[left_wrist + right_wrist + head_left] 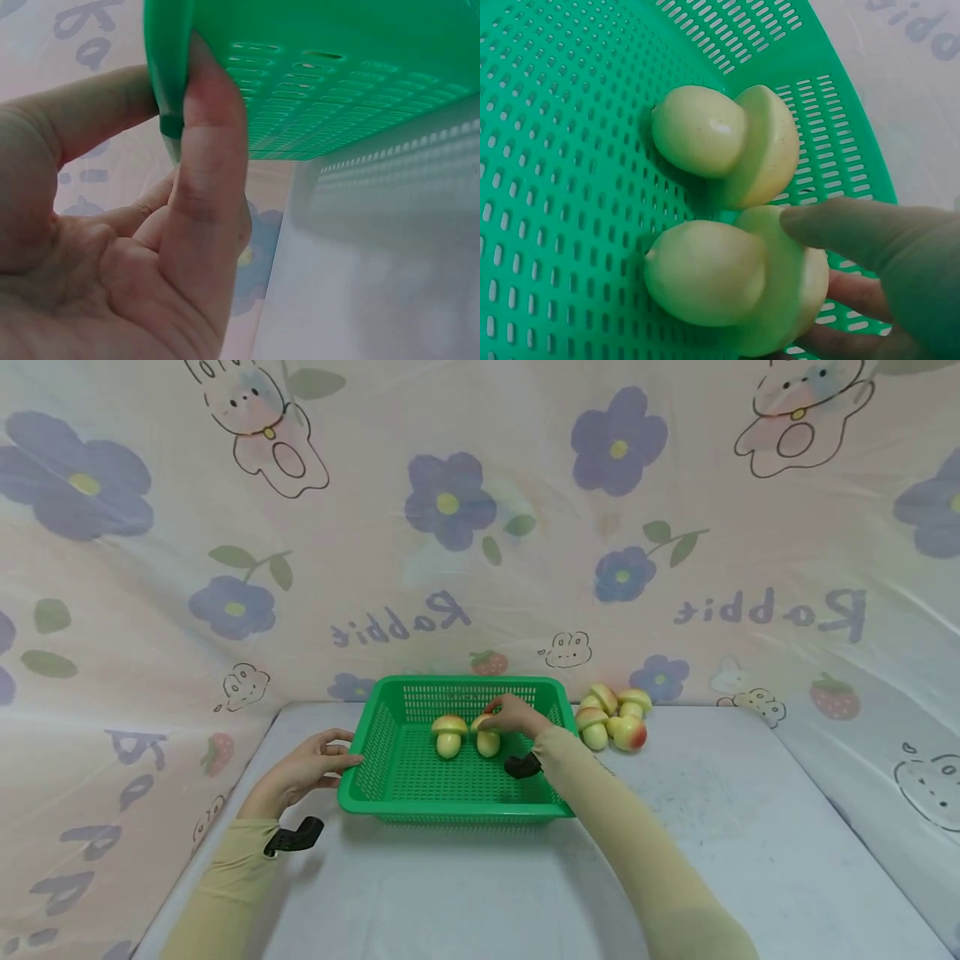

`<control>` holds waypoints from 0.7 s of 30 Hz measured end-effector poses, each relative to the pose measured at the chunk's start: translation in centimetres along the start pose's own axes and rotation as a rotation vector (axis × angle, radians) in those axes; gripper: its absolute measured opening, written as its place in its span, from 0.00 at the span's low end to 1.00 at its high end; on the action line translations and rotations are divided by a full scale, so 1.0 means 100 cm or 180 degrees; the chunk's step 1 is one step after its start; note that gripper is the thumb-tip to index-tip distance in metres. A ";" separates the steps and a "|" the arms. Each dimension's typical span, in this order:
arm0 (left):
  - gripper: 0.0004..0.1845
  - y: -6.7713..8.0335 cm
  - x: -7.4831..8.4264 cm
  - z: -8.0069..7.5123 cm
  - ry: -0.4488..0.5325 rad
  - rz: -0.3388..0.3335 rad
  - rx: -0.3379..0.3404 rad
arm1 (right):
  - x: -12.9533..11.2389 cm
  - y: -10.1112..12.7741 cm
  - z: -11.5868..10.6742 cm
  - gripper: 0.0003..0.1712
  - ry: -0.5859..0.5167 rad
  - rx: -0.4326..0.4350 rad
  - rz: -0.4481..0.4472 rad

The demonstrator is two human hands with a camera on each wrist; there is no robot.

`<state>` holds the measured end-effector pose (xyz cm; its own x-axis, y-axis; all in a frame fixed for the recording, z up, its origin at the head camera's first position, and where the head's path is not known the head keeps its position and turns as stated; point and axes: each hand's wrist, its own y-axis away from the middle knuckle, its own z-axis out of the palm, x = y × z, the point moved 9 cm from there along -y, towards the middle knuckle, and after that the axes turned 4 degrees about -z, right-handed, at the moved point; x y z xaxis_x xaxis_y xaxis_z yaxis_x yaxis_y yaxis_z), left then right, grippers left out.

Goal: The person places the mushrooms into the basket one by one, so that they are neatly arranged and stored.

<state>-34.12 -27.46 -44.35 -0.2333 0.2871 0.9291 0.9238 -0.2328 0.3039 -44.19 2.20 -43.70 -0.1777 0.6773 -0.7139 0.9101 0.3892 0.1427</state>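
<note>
A green slotted basket (390, 793) stands on the table with two yellow-green toy mushrooms upright in it. My right hand (513, 714) holds the cap of the right mushroom (487, 742); in the right wrist view thumb and fingers pinch that cap (795, 300). The other mushroom (448, 737) (720, 142) stands free just left of it. My left hand (311, 767) grips the basket's left rim (169, 82), thumb on the outside of the wall.
Several more toy mushrooms (615, 717) are piled on the table right of the basket, against the flowered backdrop. The grey-white table (735, 827) is walled by cloth on the left, back and right.
</note>
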 end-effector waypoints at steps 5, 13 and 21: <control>0.34 0.000 0.001 0.000 -0.0040 -0.0019 0.0010 | 0.002 -0.001 0.000 0.23 -0.0040 0.0047 0.0010; 0.34 0.001 0.001 0.000 -0.0042 0.0005 0.0008 | 0.004 -0.003 0.001 0.24 0.0002 0.0098 0.0005; 0.34 0.001 0.001 0.000 -0.0048 0.0011 0.0025 | 0.003 -0.001 0.001 0.25 -0.0099 0.0075 -0.0018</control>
<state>-34.08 -27.40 -44.21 -0.2255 0.3003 0.9268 0.9269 -0.2267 0.2990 -44.32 2.32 -43.99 -0.1714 0.6553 -0.7357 0.9177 0.3778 0.1227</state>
